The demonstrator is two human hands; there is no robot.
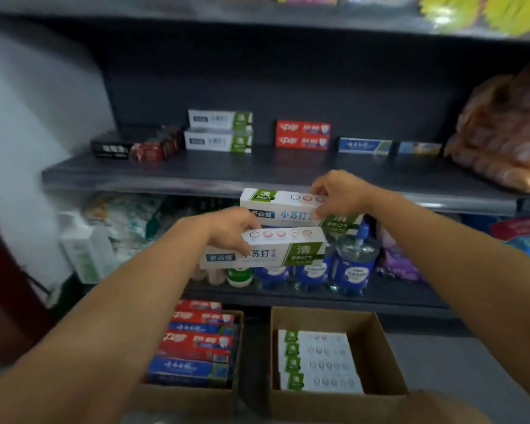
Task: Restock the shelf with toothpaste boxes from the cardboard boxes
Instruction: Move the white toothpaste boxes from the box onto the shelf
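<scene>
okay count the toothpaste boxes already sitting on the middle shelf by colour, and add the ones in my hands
White and green on the shelf: 2
Red: 2
Blue: 2 (the right one is blurred)
Black: 1, with more dark ones beside it too blurred to count
White and green held: 2, left hand, right hand
Total: 9

Glossy toothpaste boxes point(283, 209), matt cardboard boxes point(377, 341)

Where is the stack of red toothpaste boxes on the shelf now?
In the head view, the red toothpaste boxes sit mid-shelf at the back, between the white-green boxes on their left and a blue box on their right.
</scene>
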